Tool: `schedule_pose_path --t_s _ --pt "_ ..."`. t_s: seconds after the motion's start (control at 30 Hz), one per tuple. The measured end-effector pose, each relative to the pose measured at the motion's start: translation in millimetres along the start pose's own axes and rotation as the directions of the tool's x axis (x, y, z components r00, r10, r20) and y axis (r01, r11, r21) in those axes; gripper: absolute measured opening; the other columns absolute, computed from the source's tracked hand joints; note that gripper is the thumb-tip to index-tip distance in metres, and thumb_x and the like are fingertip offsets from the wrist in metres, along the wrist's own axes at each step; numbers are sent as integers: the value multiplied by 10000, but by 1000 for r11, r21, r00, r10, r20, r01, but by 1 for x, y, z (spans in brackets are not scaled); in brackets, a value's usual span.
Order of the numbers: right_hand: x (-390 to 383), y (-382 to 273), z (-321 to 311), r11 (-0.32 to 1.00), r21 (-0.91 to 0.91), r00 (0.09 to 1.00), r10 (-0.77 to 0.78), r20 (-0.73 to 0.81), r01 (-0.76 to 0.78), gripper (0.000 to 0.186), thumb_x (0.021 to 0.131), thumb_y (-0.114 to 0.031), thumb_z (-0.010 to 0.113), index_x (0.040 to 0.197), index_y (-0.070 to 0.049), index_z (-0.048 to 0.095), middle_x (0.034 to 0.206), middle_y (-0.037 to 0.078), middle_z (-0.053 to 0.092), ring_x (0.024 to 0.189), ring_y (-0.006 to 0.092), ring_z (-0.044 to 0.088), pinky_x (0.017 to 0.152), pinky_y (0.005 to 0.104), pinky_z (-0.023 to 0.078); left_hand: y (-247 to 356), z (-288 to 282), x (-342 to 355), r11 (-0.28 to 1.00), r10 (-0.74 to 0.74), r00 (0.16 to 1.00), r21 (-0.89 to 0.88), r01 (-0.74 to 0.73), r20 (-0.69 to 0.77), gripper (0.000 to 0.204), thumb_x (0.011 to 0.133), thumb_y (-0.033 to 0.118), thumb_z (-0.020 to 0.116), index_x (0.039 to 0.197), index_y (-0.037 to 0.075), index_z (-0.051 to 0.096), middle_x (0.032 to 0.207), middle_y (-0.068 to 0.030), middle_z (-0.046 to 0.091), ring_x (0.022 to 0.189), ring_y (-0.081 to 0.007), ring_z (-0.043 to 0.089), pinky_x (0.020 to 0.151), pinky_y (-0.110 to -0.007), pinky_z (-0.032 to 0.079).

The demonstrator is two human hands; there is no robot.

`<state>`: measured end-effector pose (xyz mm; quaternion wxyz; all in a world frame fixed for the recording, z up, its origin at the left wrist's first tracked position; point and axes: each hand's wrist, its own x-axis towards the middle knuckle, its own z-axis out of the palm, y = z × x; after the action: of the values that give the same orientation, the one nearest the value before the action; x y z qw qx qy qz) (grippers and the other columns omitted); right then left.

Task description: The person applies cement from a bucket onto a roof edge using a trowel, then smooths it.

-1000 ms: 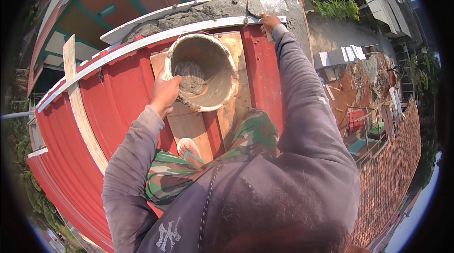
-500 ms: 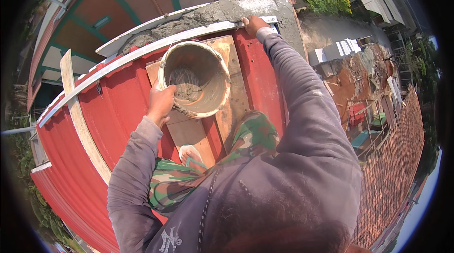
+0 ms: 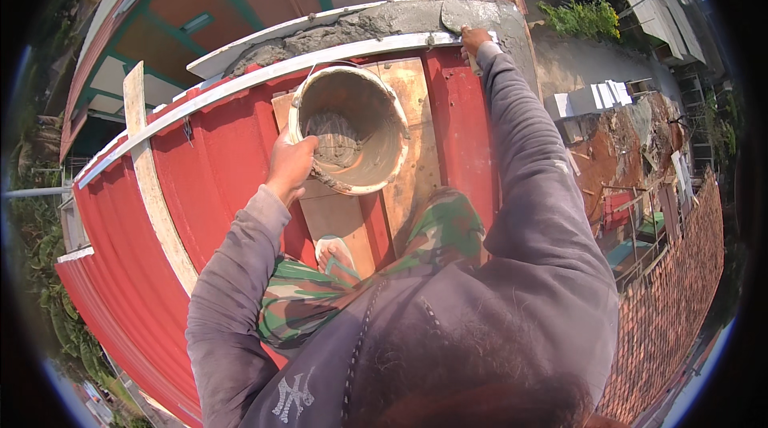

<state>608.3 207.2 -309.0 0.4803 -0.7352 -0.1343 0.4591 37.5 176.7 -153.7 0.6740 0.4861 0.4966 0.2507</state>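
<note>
My left hand [image 3: 291,164] is closed on the near left rim of a mortar-smeared bucket [image 3: 386,136]. The bucket is tipped so its mouth shows, with some wet grey mortar [image 3: 334,144] at the bottom. My right arm is stretched forward, and my right hand [image 3: 478,41] is wrapped round a trowel [image 3: 454,12]. The trowel's grey-coated blade lies at the wet mortar [image 3: 364,24] along the wall top, just beyond a long white board [image 3: 320,57]. Part of the trowel's handle shows below my fist.
Red corrugated roofing [image 3: 220,148] lies under the bucket, with wooden planks [image 3: 408,108] on it. A narrow wooden strip [image 3: 156,188] crosses the roofing at left. My sandalled foot [image 3: 334,256] stands on a plank. Past the wall's right end, lower ground holds white blocks [image 3: 600,96].
The trowel blade now shows plainly beyond my right hand, where it was hard to make out before. The view has shifted slightly; my left hand keeps its hold on the bucket.
</note>
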Motion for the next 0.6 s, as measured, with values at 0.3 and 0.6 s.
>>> schedule_pose_path --t_s 0.3,0.6 --pt "-106 -34 198 821 -558 986 -162 -22 123 614 1120 -491 511 1055 81 724 734 204 727 608 351 735 563 498 590 13 11 -6 999 -37 999 -15 36 -35 496 896 0 603 1392 10 600 1032 -46 672 858 -134 628 760 -317 530" --pt "-139 -27 188 461 -808 888 -434 154 366 641 1116 -522 513 1126 72 753 1021 304 781 981 471 773 922 530 595 1 8 2 997 -39 999 -70 38 -14 422 908 -7 584 1328 34 593 960 -19 606 779 -139 591 687 -343 551"
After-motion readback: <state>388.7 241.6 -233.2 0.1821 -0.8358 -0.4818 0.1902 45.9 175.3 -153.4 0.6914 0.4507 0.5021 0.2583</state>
